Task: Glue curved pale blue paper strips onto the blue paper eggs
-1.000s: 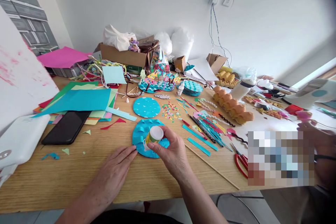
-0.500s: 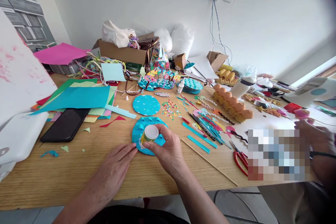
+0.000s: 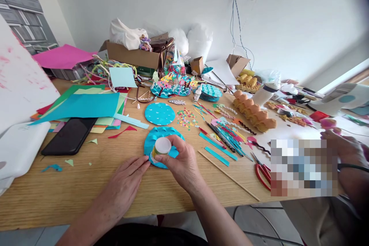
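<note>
In my right hand (image 3: 184, 164) is a glue stick (image 3: 163, 146) with a white end and a yellow-green label, tilted against a round blue piece (image 3: 150, 135) with a wavy raised rim. My left hand (image 3: 127, 180) lies flat on the table, fingers stretched out, fingertips touching the near left edge of that piece. Just beyond it lies a flat blue disc (image 3: 159, 113) with small white marks. Small coloured paper dots (image 3: 186, 118) are scattered to its right. The glue stick's lower end is partly hidden by my fingers.
Coloured paper sheets (image 3: 83, 105) and a black phone (image 3: 69, 136) lie left. To the right are blue strips (image 3: 216, 156), a thin wooden stick (image 3: 229, 175), red-handled scissors (image 3: 261, 173) and an egg carton (image 3: 253, 113). Another person's hand (image 3: 340, 144) is at far right.
The view has shifted slightly. My right hand still holds the glue stick at nearly the same spot on the blue piece, and my left hand stays at its edge.
</note>
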{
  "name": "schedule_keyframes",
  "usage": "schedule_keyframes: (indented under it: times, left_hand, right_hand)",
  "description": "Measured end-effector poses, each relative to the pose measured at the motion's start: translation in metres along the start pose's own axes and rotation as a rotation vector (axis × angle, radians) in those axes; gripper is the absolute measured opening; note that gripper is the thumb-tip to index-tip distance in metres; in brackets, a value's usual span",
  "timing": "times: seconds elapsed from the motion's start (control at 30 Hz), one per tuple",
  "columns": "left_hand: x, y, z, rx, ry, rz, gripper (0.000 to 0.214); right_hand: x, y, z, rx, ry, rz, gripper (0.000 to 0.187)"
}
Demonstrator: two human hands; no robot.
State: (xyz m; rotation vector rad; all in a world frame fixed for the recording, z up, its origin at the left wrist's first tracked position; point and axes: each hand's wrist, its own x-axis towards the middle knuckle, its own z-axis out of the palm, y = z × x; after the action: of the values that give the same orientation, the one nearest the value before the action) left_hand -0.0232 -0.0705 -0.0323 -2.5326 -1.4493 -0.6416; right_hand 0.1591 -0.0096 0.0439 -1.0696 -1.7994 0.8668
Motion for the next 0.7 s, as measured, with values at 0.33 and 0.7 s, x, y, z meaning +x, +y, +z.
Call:
schedule_keyframes:
  times: [0.33,0.7]
  left_hand:
    - [-0.0008,0.0005,0.002,0.012,0.026,0.027,0.042]
    - [0.0021,0.0019,-0.0019,0.035,0.061,0.053,0.041]
  right_hand:
    - [0.0011,0.0001,0.0017,0.023,-0.009,0.031,0.021]
    - [0.0008,0.0042,0.005,-0.003,0.009,-0.024,0.02]
